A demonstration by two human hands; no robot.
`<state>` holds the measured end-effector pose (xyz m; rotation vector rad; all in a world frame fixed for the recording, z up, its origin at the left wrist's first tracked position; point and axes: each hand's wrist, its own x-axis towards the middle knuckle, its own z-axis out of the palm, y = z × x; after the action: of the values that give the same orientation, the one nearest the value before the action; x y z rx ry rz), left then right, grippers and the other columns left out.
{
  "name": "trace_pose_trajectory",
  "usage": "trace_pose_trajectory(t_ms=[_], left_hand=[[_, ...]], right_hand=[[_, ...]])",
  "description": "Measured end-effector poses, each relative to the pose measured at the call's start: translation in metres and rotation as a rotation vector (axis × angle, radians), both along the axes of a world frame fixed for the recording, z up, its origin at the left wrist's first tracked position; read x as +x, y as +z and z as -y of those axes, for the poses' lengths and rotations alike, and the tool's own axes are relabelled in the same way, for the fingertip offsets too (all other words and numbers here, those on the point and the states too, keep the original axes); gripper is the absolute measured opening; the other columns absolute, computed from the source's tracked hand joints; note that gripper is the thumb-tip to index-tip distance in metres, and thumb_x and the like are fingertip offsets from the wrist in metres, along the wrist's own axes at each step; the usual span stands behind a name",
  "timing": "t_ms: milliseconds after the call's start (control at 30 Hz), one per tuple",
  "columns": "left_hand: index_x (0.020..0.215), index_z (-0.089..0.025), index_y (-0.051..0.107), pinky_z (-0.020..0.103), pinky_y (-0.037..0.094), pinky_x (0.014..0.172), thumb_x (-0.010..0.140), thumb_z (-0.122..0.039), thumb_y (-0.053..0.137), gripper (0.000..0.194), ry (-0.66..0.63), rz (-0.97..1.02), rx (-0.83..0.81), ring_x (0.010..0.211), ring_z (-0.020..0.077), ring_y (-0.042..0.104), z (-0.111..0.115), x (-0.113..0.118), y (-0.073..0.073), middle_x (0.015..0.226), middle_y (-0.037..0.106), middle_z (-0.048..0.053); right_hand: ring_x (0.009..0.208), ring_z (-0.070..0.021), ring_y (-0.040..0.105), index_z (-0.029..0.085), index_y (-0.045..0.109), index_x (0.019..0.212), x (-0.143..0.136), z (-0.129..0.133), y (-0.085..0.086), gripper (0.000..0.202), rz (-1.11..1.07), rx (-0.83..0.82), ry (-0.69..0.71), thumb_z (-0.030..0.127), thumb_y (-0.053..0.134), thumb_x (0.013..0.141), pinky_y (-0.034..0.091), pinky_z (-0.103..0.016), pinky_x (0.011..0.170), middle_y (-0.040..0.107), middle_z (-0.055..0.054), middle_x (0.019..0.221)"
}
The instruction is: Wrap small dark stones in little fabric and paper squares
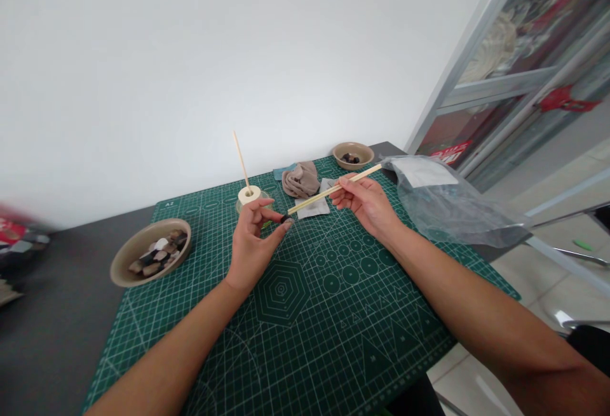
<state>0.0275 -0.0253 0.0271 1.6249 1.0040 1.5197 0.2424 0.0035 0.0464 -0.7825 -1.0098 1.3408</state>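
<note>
Between thumb and forefinger, my left hand (255, 235) pinches a small black stone (284, 218) above the cutting mat. My right hand (365, 200) grips a pale wooden chopstick (317, 197), or perhaps a pair held together. Its left end meets the stone, or nearly so; I cannot tell if they touch. Behind my left hand stands a cream roll (248, 195) with another thin stick (241, 159) upright in its hole. A low clear dish around the roll is partly hidden by my fingers.
Left on the green cutting mat (281, 352) is a tan bowl (117, 267) of mixed stones. A second bowl (339, 150) with dark stones stands at the back right. Near it lie a bunched brown cloth (301, 180), white papers (314, 208) and a clear plastic bag (443, 206).
</note>
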Motion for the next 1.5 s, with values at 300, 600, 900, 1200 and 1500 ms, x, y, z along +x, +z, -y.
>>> trace_pose_trajectory(t_ms=[300,600,900,1200,1500], left_hand=[[0.113,-0.022,0.048,0.034,0.046,0.086,0.076,-0.016,0.068,0.043,0.037,-0.223,0.036,0.08,0.0159,0.061,-0.001,-0.003,-0.008,0.08,0.058,-0.002],[0.113,-0.022,0.048,0.035,0.047,0.086,0.077,-0.017,0.067,0.041,0.048,-0.235,0.033,0.08,0.0162,0.061,0.0,-0.003,-0.007,0.08,0.058,-0.002],[0.11,-0.022,0.049,0.036,0.048,0.087,0.077,-0.017,0.067,0.038,0.069,-0.18,0.067,0.081,0.0165,0.062,0.002,-0.003,-0.004,0.081,0.059,-0.001],[0.11,-0.022,0.05,0.036,0.048,0.087,0.077,-0.016,0.068,0.038,0.063,-0.177,0.073,0.082,0.0157,0.061,0.001,-0.003,-0.005,0.082,0.06,-0.001],[0.11,-0.022,0.05,0.036,0.047,0.09,0.078,-0.017,0.067,0.036,0.066,-0.188,0.068,0.085,0.0167,0.062,0.002,-0.004,-0.005,0.085,0.061,0.0]], right_hand=[[0.052,-0.0119,0.063,0.017,0.063,0.074,-0.001,0.005,0.001,0.023,0.11,0.159,-0.021,0.039,0.072,0.073,0.053,-0.022,0.049,0.069,-0.001,0.064],[0.052,-0.0123,0.063,0.017,0.063,0.075,-0.001,0.004,0.001,0.025,0.116,0.134,-0.011,0.04,0.073,0.072,0.053,-0.022,0.048,0.069,-0.001,0.063],[0.057,-0.0106,0.063,0.017,0.065,0.073,0.005,-0.001,0.002,0.028,0.089,0.038,-0.089,0.041,0.075,0.067,0.051,-0.019,0.05,0.068,-0.001,0.066],[0.052,-0.0092,0.06,0.015,0.066,0.069,0.006,-0.004,0.002,0.031,0.081,-0.014,-0.091,0.043,0.077,0.065,0.05,-0.017,0.046,0.067,-0.002,0.063],[0.049,-0.0094,0.058,0.013,0.067,0.065,0.008,-0.006,0.0,0.034,0.144,-0.044,-0.128,0.046,0.076,0.065,0.048,-0.018,0.043,0.067,-0.004,0.06]])
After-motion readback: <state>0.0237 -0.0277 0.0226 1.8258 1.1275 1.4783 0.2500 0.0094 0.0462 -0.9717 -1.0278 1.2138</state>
